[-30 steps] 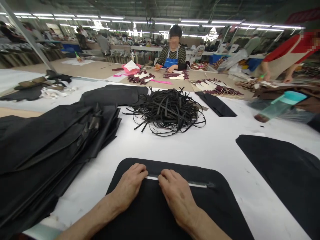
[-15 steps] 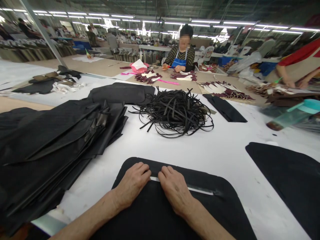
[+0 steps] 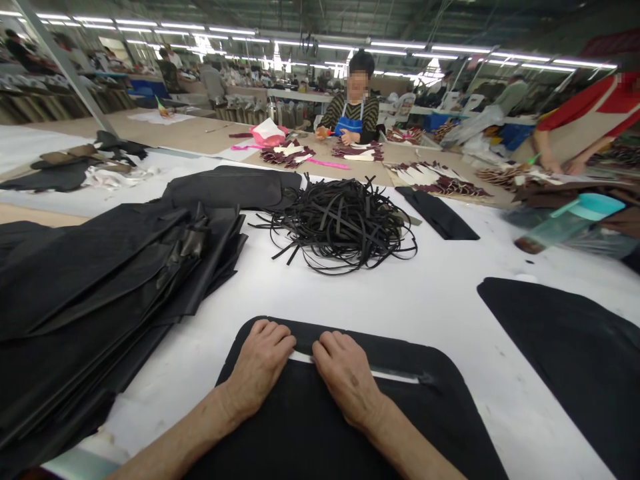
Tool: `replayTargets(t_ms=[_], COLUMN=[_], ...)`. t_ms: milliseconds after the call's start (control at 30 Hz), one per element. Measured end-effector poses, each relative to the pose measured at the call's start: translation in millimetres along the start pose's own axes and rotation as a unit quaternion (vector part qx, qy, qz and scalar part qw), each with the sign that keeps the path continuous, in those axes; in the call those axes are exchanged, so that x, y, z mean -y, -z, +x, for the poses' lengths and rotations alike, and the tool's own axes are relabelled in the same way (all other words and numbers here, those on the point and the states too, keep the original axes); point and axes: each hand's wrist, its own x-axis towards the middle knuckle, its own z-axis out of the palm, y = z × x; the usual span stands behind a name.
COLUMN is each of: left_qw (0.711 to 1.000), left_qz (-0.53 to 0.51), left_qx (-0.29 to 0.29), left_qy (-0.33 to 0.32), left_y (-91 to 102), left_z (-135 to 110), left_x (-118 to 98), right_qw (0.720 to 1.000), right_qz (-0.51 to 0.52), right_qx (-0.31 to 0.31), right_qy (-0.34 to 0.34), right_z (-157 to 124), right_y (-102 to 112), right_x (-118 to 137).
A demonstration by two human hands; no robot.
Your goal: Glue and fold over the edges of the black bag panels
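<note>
A black fabric panel with rounded corners lies flat in front of me. Near its far edge runs a long narrow slot, through which white shows. My left hand has its fingers curled over the panel at the slot's left part. Just right of it, a small gap apart, my right hand is closed on the same slot edge. The fingertips and thumbs of both hands are mostly hidden beneath the knuckles.
A tangle of black strips lies beyond the panel. Black sheets are heaped at left, another black panel at right. A turquoise-lidded bottle lies tilted at far right. A co-worker in a blue apron works across the table.
The view has shifted slightly, so the background sits further left. My left hand has moved slightly away from the right, widening the gap. Both keep hold of the panel.
</note>
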Motion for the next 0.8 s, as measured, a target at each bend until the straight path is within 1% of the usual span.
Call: replayTargets(t_ms=[100, 267, 433, 533, 633, 800], left_qw=[1.0, 0.999, 0.998, 0.998, 0.997, 0.995], left_qz=[-0.009, -0.025, -0.033, -0.033, -0.028, -0.01], left_qx=[0.003, 0.012, 0.025, 0.036, 0.046, 0.053], left_qy=[0.016, 0.027, 0.039, 0.044, 0.052, 0.083], left_y=[4.3, 6.3, 5.2, 5.8, 6.3, 7.0], left_z=[2, 3, 4, 5, 5, 9], left_x=[-1, 2, 5, 4, 2, -4], right_qw=[1.0, 0.993, 0.981, 0.976, 0.976, 0.979], right_qz=[-0.006, 0.053, 0.101, 0.11, 0.099, 0.048], right_qx=[-0.001, -0.028, -0.033, -0.033, -0.032, -0.027], right_qy=[-0.008, -0.101, -0.162, -0.185, -0.189, -0.198], right_z=[-8, -33, -53, -55, -53, -49], right_y=[2, 8, 12, 13, 12, 7], right_x=[-7, -26, -41, -43, -42, -40])
